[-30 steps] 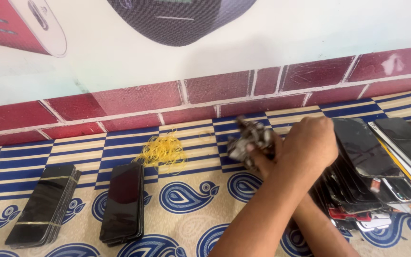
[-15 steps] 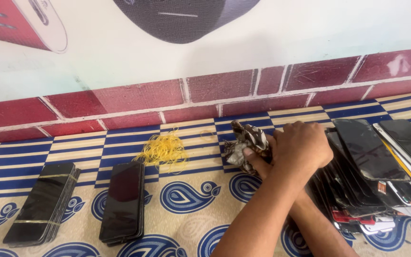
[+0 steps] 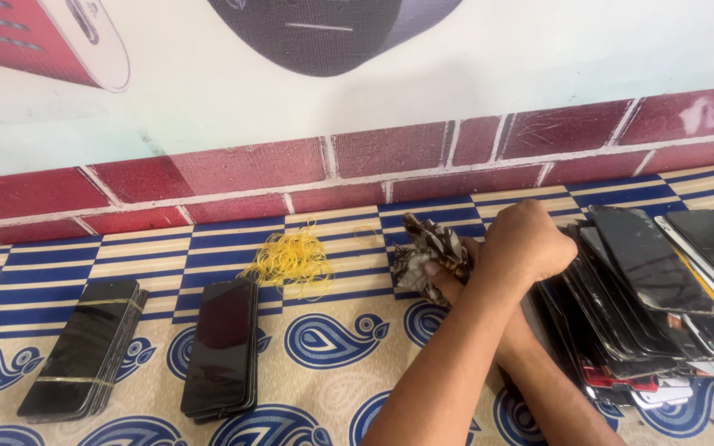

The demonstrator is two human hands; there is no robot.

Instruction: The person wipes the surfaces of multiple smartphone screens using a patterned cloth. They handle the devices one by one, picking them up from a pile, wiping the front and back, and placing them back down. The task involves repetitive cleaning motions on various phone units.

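The crumpled patterned wad (image 3: 427,248) is gripped in the right hand (image 3: 449,282), held just above the blue-patterned mat (image 3: 332,388), btwn the yellow rubber bands (image 3: 291,260) and the slanted pile of dark glass panels (image 3: 646,289). Arms are crossed, w/ the left hand (image 3: 526,244) on top, right at the pile's edge.

Judged from this: the pile is best steadied low down so panels aren't slid off, and the wad kept bunched tight, clear of the glass edges.

Right fingers (image 3: 433,269) are closed round the wad. The left hand is curled into a fist; whether anything is pinched inside can't be told.
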